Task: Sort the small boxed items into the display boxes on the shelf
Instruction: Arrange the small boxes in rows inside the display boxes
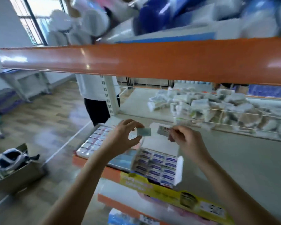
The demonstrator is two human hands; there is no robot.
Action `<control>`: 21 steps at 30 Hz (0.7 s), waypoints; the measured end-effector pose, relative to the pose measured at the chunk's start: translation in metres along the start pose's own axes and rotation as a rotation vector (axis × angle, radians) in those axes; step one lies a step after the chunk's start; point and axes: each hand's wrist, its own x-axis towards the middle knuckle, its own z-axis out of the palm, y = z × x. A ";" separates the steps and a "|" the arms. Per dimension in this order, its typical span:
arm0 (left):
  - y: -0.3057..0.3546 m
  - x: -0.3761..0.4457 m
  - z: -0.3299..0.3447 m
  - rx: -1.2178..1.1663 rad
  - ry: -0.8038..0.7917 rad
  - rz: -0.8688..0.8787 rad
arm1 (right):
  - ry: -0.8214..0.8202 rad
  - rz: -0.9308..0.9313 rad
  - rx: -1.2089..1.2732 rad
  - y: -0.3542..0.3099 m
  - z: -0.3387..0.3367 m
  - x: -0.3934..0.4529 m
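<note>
Across mid-frame runs an orange shelf beam (152, 62), blurred white and blue packs piled above it. Below — a pale grey shelf deck (242, 159); wire divider (234, 114) at right holds a heap of wrapped packets (217, 108). Wood-look floor at left, with a cardboard carton (15, 174) of dark and white stuff at lower left. Another person in a white top (94, 88) stands behind the shelf upright.

Lower centre: open white display box (157, 168) at the shelf's front edge, filled with rows of small purple-and-white boxes, lid flap up. Left of it, a second tray of pink-white boxes (96, 138).

Left hand (123, 137) pinches a small pale teal boxed item (144, 131) between thumb and fingertips, held above the display box. Right hand (185, 140) pinches a small grey item with a barcode (163, 129) — just beside the teal one, not touching as far as blur allows. Both items hover over the box's raised flap.
</note>
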 end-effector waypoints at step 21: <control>-0.184 -0.066 -0.070 0.027 -0.004 -0.146 | -0.403 0.345 0.026 -0.053 0.196 0.082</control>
